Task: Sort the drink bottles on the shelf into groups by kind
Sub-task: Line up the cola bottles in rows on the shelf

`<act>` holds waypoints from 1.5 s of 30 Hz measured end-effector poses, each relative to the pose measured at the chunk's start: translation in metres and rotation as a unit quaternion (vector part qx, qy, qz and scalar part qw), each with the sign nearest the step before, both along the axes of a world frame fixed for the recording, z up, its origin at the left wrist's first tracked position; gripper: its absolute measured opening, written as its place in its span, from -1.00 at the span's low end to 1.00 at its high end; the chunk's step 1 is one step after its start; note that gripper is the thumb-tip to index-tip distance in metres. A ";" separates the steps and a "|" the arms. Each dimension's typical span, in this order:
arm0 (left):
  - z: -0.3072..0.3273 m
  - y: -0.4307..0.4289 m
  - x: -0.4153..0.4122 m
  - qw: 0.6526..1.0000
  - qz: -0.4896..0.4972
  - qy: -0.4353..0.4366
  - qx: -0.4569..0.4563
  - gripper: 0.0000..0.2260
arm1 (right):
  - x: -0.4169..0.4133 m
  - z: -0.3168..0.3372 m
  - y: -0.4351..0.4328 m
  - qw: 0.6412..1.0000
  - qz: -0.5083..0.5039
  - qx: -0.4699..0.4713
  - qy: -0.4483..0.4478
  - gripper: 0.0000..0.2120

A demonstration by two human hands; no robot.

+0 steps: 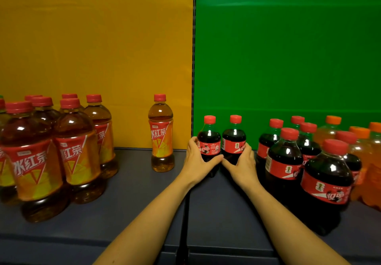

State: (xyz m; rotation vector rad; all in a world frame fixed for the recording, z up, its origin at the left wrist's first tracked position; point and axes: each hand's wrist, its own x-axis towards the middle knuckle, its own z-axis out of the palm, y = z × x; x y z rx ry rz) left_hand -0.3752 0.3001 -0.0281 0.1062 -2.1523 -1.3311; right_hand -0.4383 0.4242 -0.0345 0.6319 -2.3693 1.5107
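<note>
Two colas are grasped, one by the left hand (195, 157) and one by the right hand (242, 160), sorting nearly done, one tea bottle (160, 132) left apart.

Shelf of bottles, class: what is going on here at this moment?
A person is sorting drinks on a shelf. The left hand and right hand each grip a small cola bottle, side by side before the green panel. More colas and orange sodas stand to the right. Iced teas cluster at left; one iced tea bottle stands alone.
</note>
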 end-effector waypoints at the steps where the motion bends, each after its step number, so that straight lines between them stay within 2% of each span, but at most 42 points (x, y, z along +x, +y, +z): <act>1: 0.002 0.000 0.002 1.000 -0.010 -0.007 0.013 -0.24 | 0.000 -0.001 -0.001 1.000 -0.007 0.004 0.003 -0.20; 6: 0.002 -0.007 0.009 0.998 -0.056 -0.030 0.017 -0.44 | 0.001 0.000 0.000 0.996 0.052 -0.048 -0.058 -0.31; 9: -0.001 -0.008 0.007 0.999 -0.037 -0.010 0.009 -0.45 | 0.000 -0.001 0.002 0.998 0.045 -0.023 -0.032 -0.30; 12: -0.001 -0.007 0.005 1.000 -0.008 0.007 -0.012 -0.45 | 0.002 -0.003 0.003 1.000 0.020 0.005 -0.004 -0.26; 19: -0.005 -0.009 0.003 0.998 0.035 0.012 -0.054 -0.40 | 0.005 -0.003 0.004 0.999 0.034 0.010 0.006 -0.25; 24: -0.006 -0.006 0.000 0.998 0.038 0.013 -0.044 -0.38 | 0.008 0.001 0.006 1.000 0.029 0.008 -0.007 -0.24; 27: -0.003 0.001 0.001 0.998 0.048 0.024 -0.040 -0.29 | 0.012 0.003 0.008 0.999 0.029 0.013 -0.021 -0.21; 29: 0.005 0.008 0.008 0.987 0.116 0.077 -0.084 -0.32 | 0.022 0.009 0.012 0.999 0.035 0.021 -0.025 -0.22; 31: 0.016 0.019 0.020 0.959 0.150 0.192 -0.145 -0.50 | 0.041 0.016 0.020 0.998 0.056 0.015 -0.003 -0.28; 32: 0.021 0.025 0.025 0.945 0.141 0.239 -0.173 -0.60 | 0.053 0.021 0.026 0.997 0.068 0.012 0.019 -0.31; 34: 0.024 0.041 0.033 0.931 0.086 0.267 -0.233 -0.71 | 0.078 0.027 0.041 0.994 0.078 0.017 0.072 -0.35; 36: 0.022 0.061 0.038 0.942 0.000 0.219 -0.255 -0.68 | 0.100 0.031 0.061 0.990 0.072 0.022 0.119 -0.40; 39: 0.017 0.091 0.038 0.965 -0.100 0.120 -0.212 -0.44 | 0.123 0.033 0.097 0.978 0.037 -0.014 0.205 -0.54; 42: 0.013 0.117 0.029 0.971 -0.119 0.063 -0.196 -0.28 | 0.132 0.032 0.133 0.961 -0.054 -0.070 0.263 -0.61; 45: 0.010 0.131 0.020 0.977 -0.099 0.032 -0.187 -0.21 | 0.121 0.025 0.160 0.963 -0.106 -0.109 0.224 -0.45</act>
